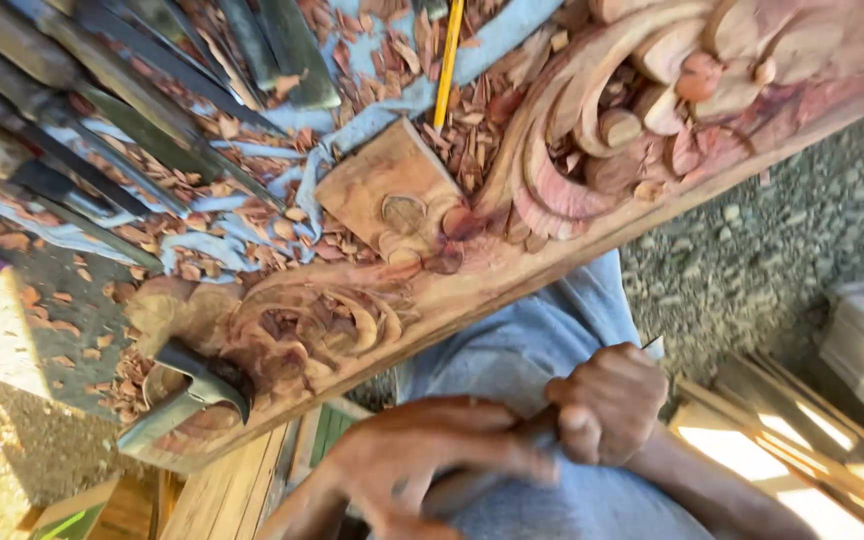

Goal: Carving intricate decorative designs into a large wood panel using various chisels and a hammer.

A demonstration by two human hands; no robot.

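My right hand (604,402) is closed in a fist around a chisel whose metal tip (655,347) pokes out above the knuckles. My left hand (422,452) lies against the same tool lower down, its fingers stretched toward the right fist and wrapped over the handle (467,488). Both hands hover over my lap in blue-grey trousers (522,350), just below the edge of a long reddish wooden plank (572,170) carved with scrolls and leaves.
A dark metal hammer (192,388) rests on the plank's left end. A row of chisels (102,110) lies on a blue cloth strewn with wood chips. A small carved block (392,190) and a yellow pencil (449,60) lie nearby. Gravel (752,250) and wooden slats (802,450) are at the right.
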